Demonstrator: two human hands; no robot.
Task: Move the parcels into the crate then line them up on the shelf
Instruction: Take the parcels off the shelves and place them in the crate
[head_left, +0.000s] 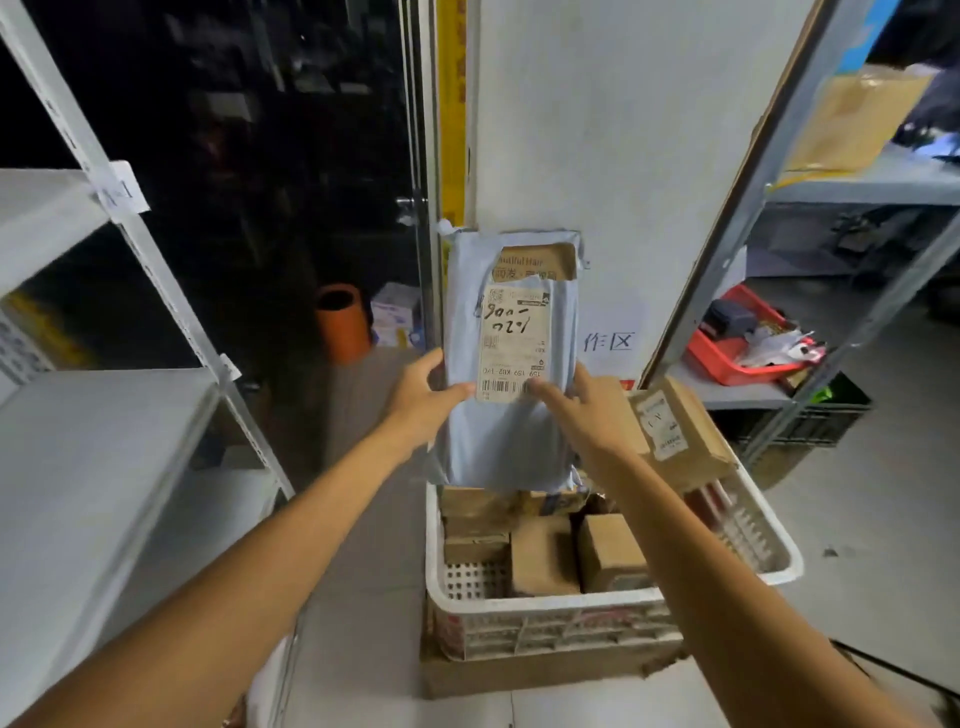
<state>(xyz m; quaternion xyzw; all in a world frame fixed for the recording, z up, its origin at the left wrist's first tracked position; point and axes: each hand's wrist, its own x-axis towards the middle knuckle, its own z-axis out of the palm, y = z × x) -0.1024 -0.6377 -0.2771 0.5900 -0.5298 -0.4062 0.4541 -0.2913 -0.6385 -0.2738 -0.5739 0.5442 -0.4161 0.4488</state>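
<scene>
L hand (421, 400) & R hand (584, 415) each pinched grey mailer (511, 332), thumbs on front, upright above part-filled crate (545, 605). Prob. shelving stage; next: swing left to shelf (104, 467), stand it on edge.

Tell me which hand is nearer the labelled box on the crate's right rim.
Right. The right hand, at the right edge of the grey parcel, is just beside the box; the left hand grips its left edge.

A grey mailer parcel (511, 364), torn on top, is held upright above the white crate (545, 605) at 5 o'clock. Brown cardboard parcels (543, 556) lie inside it. A labelled carton (675, 431) leans at its 2 o'clock corner.
</scene>
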